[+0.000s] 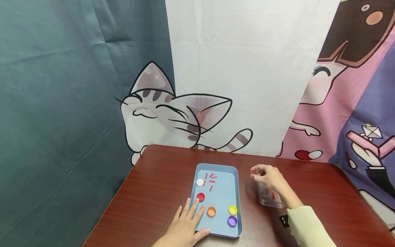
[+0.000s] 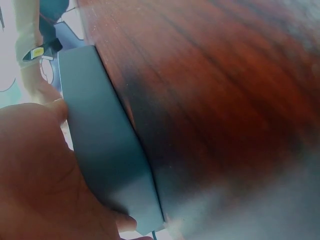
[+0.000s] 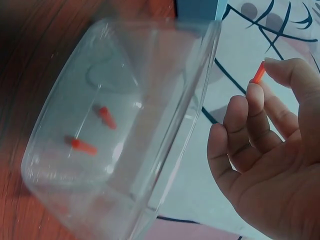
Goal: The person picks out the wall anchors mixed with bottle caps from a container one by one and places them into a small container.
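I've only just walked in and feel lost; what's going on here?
A person's right hand pinches a small red stick near a clear plastic box, where two more sticks lie. The left hand touches a light-blue rectangular tray. Inside it are several similar sticks and five round caps in different colours.

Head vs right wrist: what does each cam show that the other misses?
Head only: the left hand, plus a white cap, red cap, orange cap, yellow cap, purple cap and loose red sticks in the blue tray.

Right wrist only: the palm side of the right hand.

Both: that hand pinching a red stick, the clear plastic container with two more red sticks inside, the wood-grain table and the printed cloth. A blue edge atop the right wrist view is probably the tray.
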The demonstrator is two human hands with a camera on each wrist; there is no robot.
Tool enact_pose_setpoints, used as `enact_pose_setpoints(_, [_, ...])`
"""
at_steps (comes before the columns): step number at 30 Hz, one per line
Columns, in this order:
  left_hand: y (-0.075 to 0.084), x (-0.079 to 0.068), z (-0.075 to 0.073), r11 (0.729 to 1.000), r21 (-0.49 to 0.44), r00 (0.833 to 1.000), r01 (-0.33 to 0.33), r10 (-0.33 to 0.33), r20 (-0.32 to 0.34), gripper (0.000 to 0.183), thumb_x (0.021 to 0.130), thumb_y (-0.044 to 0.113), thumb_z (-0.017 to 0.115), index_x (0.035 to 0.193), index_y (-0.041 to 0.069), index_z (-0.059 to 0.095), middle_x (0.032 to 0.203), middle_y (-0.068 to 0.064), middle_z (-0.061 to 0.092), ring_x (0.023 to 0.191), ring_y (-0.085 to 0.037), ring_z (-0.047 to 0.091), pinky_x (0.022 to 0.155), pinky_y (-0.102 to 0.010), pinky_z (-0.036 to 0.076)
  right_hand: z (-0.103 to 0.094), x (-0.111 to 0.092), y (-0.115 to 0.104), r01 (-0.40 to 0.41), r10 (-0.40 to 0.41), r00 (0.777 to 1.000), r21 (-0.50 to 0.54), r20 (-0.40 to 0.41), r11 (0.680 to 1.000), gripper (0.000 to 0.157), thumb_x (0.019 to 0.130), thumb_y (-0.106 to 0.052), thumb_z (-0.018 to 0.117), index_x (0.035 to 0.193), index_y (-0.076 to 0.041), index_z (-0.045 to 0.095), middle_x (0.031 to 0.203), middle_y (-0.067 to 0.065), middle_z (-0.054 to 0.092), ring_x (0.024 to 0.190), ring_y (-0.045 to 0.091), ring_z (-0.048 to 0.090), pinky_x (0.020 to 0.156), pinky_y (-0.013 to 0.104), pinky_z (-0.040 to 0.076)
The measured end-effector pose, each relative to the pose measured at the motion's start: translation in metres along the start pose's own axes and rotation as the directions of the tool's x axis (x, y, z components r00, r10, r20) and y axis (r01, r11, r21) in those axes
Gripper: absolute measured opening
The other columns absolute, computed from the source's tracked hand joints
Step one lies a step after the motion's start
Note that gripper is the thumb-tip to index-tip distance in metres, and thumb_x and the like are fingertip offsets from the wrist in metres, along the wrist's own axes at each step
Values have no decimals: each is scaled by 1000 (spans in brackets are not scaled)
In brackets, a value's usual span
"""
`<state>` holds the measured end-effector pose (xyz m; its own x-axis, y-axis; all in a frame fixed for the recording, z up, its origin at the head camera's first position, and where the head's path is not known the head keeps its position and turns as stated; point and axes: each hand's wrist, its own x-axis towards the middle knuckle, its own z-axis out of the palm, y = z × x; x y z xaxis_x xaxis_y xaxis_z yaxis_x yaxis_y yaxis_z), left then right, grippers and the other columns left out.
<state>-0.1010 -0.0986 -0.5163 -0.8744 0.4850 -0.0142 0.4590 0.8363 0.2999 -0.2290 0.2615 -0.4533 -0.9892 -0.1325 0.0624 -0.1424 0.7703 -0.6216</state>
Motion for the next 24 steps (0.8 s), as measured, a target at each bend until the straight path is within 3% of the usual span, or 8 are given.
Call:
enact_pose_setpoints(6, [0,0,0,1000,6,1000,-4,4,-5,79,97,70,42,158,20,38,168,-10,24,152,-44,18,113,-68,25,-9,-3,11,22,-22,1000,-39,-19,999,23,90,-19,74,111,-10,74,76,-1,59,73,16,53,61,30,44])
enact_pose_setpoints(24, [0,-1,-1,1000,1,1000,0,0,-1,79,97,70,41,158,20,37,168,-10,23,152,-44,18,114,-67,24,-24,-12,50,8,-10,1000,-72,-26,997,26,88,-20,76,111,-6,74,76,-4,64,71,13,57,60,27,45])
